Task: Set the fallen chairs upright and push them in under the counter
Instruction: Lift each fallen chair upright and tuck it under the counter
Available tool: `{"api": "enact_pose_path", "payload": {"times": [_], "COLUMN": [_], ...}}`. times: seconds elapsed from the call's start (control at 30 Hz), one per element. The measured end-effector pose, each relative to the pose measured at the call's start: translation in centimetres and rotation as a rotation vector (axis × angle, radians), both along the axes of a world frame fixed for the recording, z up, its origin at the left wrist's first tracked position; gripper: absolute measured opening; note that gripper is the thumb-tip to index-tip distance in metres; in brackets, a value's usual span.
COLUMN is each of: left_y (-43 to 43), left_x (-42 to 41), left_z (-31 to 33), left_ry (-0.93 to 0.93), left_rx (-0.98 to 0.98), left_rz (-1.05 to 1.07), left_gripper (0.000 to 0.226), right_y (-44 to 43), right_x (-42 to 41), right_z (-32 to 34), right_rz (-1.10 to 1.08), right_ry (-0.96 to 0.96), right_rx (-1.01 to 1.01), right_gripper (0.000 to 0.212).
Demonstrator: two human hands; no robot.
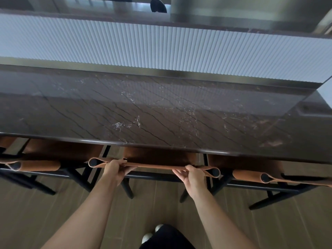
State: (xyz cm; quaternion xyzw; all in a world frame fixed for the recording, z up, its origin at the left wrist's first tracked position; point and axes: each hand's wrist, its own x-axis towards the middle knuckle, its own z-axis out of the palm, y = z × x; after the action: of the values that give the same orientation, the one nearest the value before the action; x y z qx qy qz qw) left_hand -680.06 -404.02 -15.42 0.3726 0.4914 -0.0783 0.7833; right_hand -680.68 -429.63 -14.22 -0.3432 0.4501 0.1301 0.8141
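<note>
Three chairs with tan leather slings and black frames stand upright along the near edge of the dark marble counter. The middle chair is straight in front of me, its seat partly under the counter. My left hand grips the left part of its leather backrest top, and my right hand grips the right part. The left chair and the right chair stand on either side, seats tucked under the counter edge.
A white fluted panel rises behind the counter top. Wooden floor lies below, with my feet near the bottom middle. Black chair legs spread out over the floor on both sides.
</note>
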Motion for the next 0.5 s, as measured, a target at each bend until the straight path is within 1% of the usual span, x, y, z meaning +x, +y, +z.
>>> {"api": "enact_pose_path", "payload": {"times": [0.1, 0.3, 0.37, 0.43, 0.5], "left_y": [-0.1, 0.2, 0.3, -0.2, -1.1], "left_x": [0.1, 0.2, 0.0, -0.4, -1.2], "left_z": [-0.5, -1.0, -0.8, -0.5, -0.6], "left_ry": [-0.005, -0.003, -0.006, -0.034, -0.067], "left_rx": [-0.004, 0.011, 0.001, -0.02, -0.039], "left_rz": [0.015, 0.017, 0.01, 0.021, 0.028], "left_gripper": [0.026, 0.026, 0.018, 0.003, 0.008], "right_y": [0.0, 0.2, 0.2, 0.0, -0.1], "right_x": [0.3, 0.4, 0.4, 0.2, 0.1], "right_z": [0.1, -0.1, -0.2, -0.2, -0.3], "right_rz": [0.007, 0.089, 0.106, 0.141, 0.182], "right_ry": [-0.002, 0.014, 0.03, 0.024, 0.02], "right_rx": [-0.022, -0.092, -0.107, -0.126, -0.149], "right_gripper": [0.031, 0.021, 0.019, 0.02, 0.021]}}
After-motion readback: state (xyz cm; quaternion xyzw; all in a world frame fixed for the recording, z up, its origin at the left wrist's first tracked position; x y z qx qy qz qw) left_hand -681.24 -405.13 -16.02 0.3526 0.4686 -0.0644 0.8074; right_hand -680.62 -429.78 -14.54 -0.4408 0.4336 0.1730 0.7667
